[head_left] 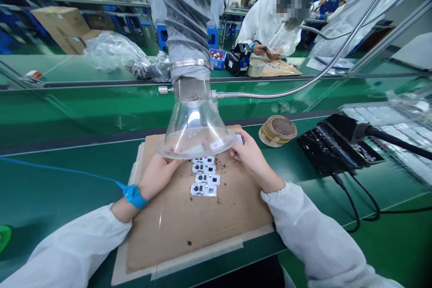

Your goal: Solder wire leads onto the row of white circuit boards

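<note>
Several small white circuit boards [205, 179] with black parts lie in a column on a brown cardboard sheet [175, 234]. Above their far end hangs a clear funnel-shaped hood [197, 128]. My left hand [158, 174], with a blue strap on its wrist, reaches to the hood's left rim. Its fingers look curled together, and what they hold is hidden behind the rim. On the other side my right hand [250, 157] is closed, pinching a small white board [239, 139] beside the hood's right rim.
Right of the cardboard stand a round tin [278, 130] and a black box [334, 144] with cables. A grey duct [189, 13] and a metal hose [270, 95] cross above the bench. Across, a co-worker [261, 22] works near a blue bin [217, 58]. Dark specks dot the cardboard.
</note>
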The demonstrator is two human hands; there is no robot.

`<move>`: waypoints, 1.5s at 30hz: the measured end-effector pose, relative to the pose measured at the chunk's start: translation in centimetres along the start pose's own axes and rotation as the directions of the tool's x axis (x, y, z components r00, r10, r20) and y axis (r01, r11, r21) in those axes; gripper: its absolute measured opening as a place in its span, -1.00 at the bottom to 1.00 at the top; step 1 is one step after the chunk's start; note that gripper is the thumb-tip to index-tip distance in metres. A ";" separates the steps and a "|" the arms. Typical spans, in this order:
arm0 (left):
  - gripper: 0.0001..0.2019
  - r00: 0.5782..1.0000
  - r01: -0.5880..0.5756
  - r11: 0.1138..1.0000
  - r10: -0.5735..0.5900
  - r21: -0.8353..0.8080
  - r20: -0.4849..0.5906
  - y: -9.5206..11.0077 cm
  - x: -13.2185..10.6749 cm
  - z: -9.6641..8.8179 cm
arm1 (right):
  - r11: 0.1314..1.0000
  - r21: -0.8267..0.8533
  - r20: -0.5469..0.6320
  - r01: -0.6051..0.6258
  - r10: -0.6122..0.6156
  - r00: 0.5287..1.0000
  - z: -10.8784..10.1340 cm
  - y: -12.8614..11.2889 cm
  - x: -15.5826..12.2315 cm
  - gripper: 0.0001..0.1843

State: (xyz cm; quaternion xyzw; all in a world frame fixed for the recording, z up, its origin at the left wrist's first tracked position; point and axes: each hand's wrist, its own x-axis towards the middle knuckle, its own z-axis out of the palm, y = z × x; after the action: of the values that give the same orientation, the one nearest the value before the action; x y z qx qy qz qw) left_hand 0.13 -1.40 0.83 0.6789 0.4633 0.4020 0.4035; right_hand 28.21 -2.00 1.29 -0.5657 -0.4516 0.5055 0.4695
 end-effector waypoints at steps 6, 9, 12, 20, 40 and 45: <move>-0.67 0.992 -0.016 0.991 -0.002 0.136 0.129 -0.2 1.5 0.1 | 0.906 -0.354 -0.154 0.231 -0.300 0.941 -1.0 1.0 1.0 -0.61; -0.69 0.964 -0.019 0.992 -0.015 0.122 0.266 -0.2 2.1 0.3 | 0.845 -0.422 -0.096 0.328 -0.401 0.911 -0.5 1.6 1.0 -0.71; -0.69 0.936 -0.013 0.997 -0.016 0.081 0.352 0.0 2.5 0.1 | 0.822 -0.444 -0.061 0.355 -0.423 0.904 -0.1 2.2 1.2 -0.74; -0.59 0.958 -0.028 0.994 -0.004 0.107 0.287 -0.5 2.0 -0.1 | 0.829 -0.462 0.021 0.314 -0.344 0.939 -0.3 2.5 1.3 -0.67; -0.53 0.922 0.026 0.999 -0.034 0.025 0.385 -0.7 1.2 -0.7 | 0.762 -0.482 0.203 0.432 -0.383 0.901 0.5 2.4 0.5 -0.64; -0.66 0.989 -0.028 0.995 0.042 -0.098 0.145 0.1 1.4 -0.7 | 0.733 -0.434 0.375 0.523 -0.381 0.845 1.7 2.6 -0.5 -0.74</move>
State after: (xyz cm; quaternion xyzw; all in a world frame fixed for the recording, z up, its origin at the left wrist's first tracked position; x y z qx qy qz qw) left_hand -0.15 0.03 1.36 0.6947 0.4006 0.3796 0.4613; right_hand 26.60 -2.72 -1.29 -0.4714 -0.7533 0.3029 0.3444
